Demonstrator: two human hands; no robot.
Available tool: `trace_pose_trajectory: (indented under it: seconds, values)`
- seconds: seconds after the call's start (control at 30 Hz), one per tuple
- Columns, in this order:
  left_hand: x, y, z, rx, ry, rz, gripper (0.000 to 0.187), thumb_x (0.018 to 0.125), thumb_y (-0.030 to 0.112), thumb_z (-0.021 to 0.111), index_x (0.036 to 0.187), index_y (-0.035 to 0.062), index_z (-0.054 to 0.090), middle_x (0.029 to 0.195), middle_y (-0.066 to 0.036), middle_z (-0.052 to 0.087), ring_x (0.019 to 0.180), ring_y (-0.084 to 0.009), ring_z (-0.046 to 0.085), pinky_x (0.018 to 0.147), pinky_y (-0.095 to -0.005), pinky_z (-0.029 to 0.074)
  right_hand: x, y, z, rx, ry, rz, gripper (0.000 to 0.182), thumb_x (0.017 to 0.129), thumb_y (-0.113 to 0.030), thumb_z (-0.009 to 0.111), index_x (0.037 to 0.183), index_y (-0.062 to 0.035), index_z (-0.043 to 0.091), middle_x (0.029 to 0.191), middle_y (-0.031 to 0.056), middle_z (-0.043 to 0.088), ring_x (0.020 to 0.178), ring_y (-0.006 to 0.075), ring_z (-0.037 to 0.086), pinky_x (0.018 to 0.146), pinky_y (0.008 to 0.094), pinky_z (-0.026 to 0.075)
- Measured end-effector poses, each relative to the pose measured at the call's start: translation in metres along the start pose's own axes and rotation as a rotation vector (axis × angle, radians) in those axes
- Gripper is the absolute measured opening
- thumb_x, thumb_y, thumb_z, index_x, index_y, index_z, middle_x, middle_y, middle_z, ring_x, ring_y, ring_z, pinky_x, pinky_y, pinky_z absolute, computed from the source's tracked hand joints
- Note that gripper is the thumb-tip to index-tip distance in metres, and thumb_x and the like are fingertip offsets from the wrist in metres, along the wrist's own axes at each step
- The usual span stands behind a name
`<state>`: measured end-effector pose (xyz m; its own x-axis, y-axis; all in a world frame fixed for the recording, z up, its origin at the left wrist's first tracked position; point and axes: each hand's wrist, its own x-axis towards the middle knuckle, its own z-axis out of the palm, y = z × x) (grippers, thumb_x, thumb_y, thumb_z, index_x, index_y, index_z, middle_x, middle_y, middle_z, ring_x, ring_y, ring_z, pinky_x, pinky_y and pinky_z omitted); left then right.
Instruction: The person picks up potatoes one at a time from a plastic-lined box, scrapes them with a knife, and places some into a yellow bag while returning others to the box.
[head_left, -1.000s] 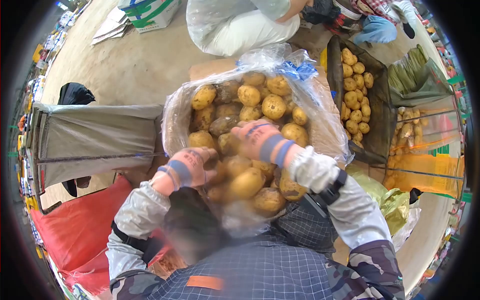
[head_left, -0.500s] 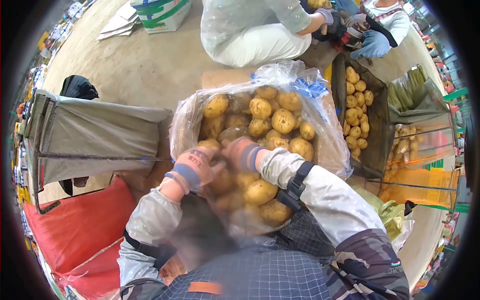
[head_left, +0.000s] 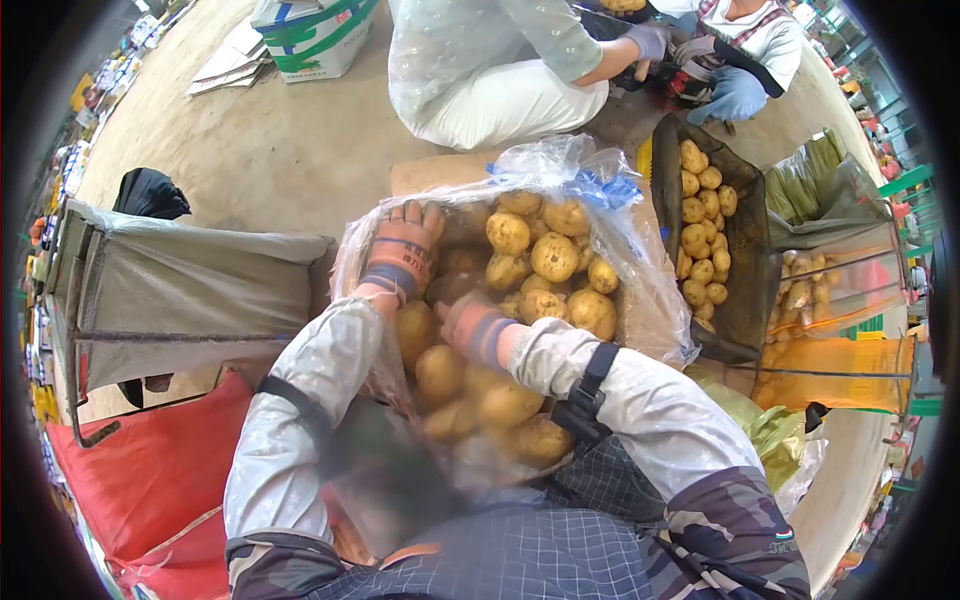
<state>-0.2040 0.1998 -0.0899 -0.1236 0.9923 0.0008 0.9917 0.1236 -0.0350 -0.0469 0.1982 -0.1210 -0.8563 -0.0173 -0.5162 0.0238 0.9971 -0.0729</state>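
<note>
reaching into a box with cardboard flaps, the person's two gloved hands are over the potatoes heaped inside it. the box is right in front of the body, with clear plastic draped over its sides.

half a second ago both hands were close together near the left middle of the heap; now they are apart. the left hand has gone forward along the left side to the far left corner, palm down, fingers straight and pointing away from the body. it covers the corner where a yellow potato showed before, and below its wrist more potatoes at the left edge have come into sight. what is under its palm is hidden, so i cannot tell whether its grip is released or grasping one.

the right hand is in about the same spot as before, near the middle left of the heap, its fingers bent downward and blurred; whether that grip is clenched on a potato i cannot tell either. the potatoes at the right of the box lie as they did.

to the right, a dark crate holds more potatoes, just as before. a red sack lies at the left, and another person sits beyond the box.
</note>
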Motion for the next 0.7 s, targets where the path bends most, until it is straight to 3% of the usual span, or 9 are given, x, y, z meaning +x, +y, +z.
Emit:
trace_pose_trajectory:
  seconds: [0.07,0.27,0.37,0.4,0.47,0.5,0.57,0.63,0.7]
  values:
    - [0.006,-0.007,0.001,-0.045,-0.030,0.004,0.060,0.072,0.023,0.081,0.123,0.0091,0.053,0.117,-0.019,0.060,0.113,-0.0336,0.059,0.095,-0.0420,0.048,0.023,-0.001,0.022,0.007,-0.050,0.075,0.035,0.089,-0.017,0.061,0.123,-0.0106,0.069,0.122,0.0102,0.067,0.095,0.0273,0.071,0.066,0.0409,0.055]
    - [-0.037,-0.012,-0.046,-0.625,0.095,-0.199,0.062,0.068,0.019,0.083,0.122,0.0065,0.056,0.118,-0.018,0.063,0.112,-0.0317,0.061,0.098,-0.0406,0.049,0.005,-0.003,-0.009,-0.145,-0.101,-0.077,0.038,0.086,-0.016,0.064,0.124,-0.0107,0.067,0.111,0.0089,0.071,0.094,0.0255,0.071,0.067,0.0404,0.055]
    - [-0.058,-0.038,-0.021,-1.072,0.133,-0.272,0.060,0.070,0.014,0.082,0.125,0.0070,0.057,0.118,-0.016,0.064,0.110,-0.0261,0.062,0.097,-0.0378,0.050,-0.009,0.006,-0.015,-0.088,0.005,-0.148,0.042,0.082,-0.018,0.069,0.123,-0.0085,0.066,0.109,0.0103,0.072,0.093,0.0256,0.071,0.068,0.0407,0.056]
    - [-0.059,-0.041,-0.021,-1.191,0.167,-0.251,0.054,0.076,0.010,0.077,0.126,0.0058,0.057,0.113,-0.014,0.065,0.105,-0.0206,0.063,0.092,-0.0353,0.052,-0.010,0.009,-0.014,-0.087,0.064,-0.160,0.041,0.081,-0.019,0.071,0.120,-0.0082,0.067,0.108,0.0106,0.072,0.093,0.0261,0.071,0.068,0.0408,0.056]
    - [-0.061,-0.054,-0.024,-1.327,0.084,-0.364,0.052,0.077,0.007,0.076,0.125,0.0068,0.056,0.104,-0.008,0.065,0.098,-0.0175,0.062,0.090,-0.0332,0.052,-0.012,0.010,-0.009,-0.076,0.173,-0.182,0.040,0.078,-0.021,0.074,0.116,-0.0076,0.069,0.107,0.0114,0.072,0.093,0.0271,0.071,0.069,0.0409,0.056]
    - [-0.063,-0.056,-0.030,-1.396,0.042,-0.425,0.050,0.078,0.006,0.075,0.125,0.0073,0.056,0.099,-0.005,0.064,0.095,-0.0159,0.062,0.089,-0.0322,0.053,-0.014,0.009,-0.016,-0.065,0.097,-0.186,0.038,0.078,-0.021,0.074,0.113,-0.0078,0.070,0.108,0.0112,0.071,0.094,0.0274,0.071,0.070,0.0409,0.056]
    - [-0.067,-0.043,-0.040,-0.918,-0.051,-0.232,0.049,0.081,0.007,0.070,0.128,0.0104,0.058,0.115,-0.014,0.067,0.105,-0.0283,0.065,0.091,-0.0365,0.053,-0.019,0.013,-0.040,-0.058,-0.055,-0.191,0.034,0.077,-0.021,0.075,0.109,-0.0083,0.073,0.108,0.0109,0.071,0.095,0.0279,0.071,0.071,0.0409,0.056]
    - [-0.064,-0.034,-0.030,-0.633,0.054,-0.012,0.049,0.081,0.014,0.072,0.128,0.0110,0.059,0.126,-0.016,0.063,0.113,-0.0354,0.061,0.096,-0.0392,0.049,-0.008,0.005,-0.029,-0.104,-0.056,-0.151,0.031,0.078,-0.022,0.074,0.106,-0.0092,0.074,0.107,0.0088,0.072,0.095,0.0274,0.071,0.070,0.0409,0.055]
    - [-0.061,-0.029,-0.019,-0.557,0.132,-0.058,0.046,0.081,0.019,0.072,0.126,0.0124,0.061,0.129,-0.015,0.061,0.116,-0.0361,0.059,0.098,-0.0407,0.048,0.001,0.000,-0.024,-0.156,-0.055,-0.106,0.028,0.079,-0.023,0.072,0.104,-0.0102,0.075,0.105,0.0066,0.072,0.095,0.0269,0.071,0.069,0.0409,0.054]
